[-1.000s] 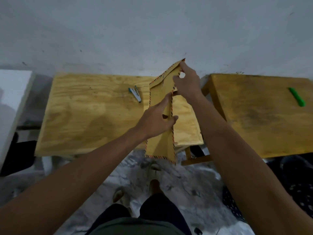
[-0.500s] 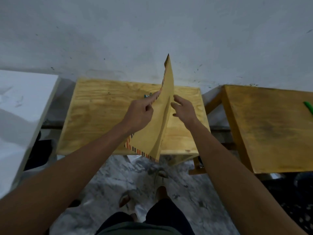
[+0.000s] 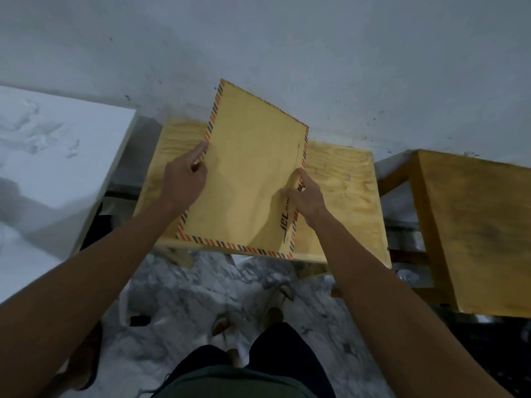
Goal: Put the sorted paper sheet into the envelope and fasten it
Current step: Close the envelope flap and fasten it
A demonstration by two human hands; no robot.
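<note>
A grey wall backs two wooden tables (image 3: 339, 191) over a marbled floor. In the head view, the envelope (image 3: 247, 179) is held tilted above the centre table, flap end at 12 o'clock. The left hand (image 3: 184, 182) pinches its edge at 9 o'clock; the right hand (image 3: 306, 196) pinches the edge at 3 o'clock. No sheet shows, so it is probably inside already. Fastening seems next, which needs the flap folded down.

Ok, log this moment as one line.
envelope: held above wooden table | left hand: grips left edge | right hand: grips right edge | fastening: cannot tell
</note>
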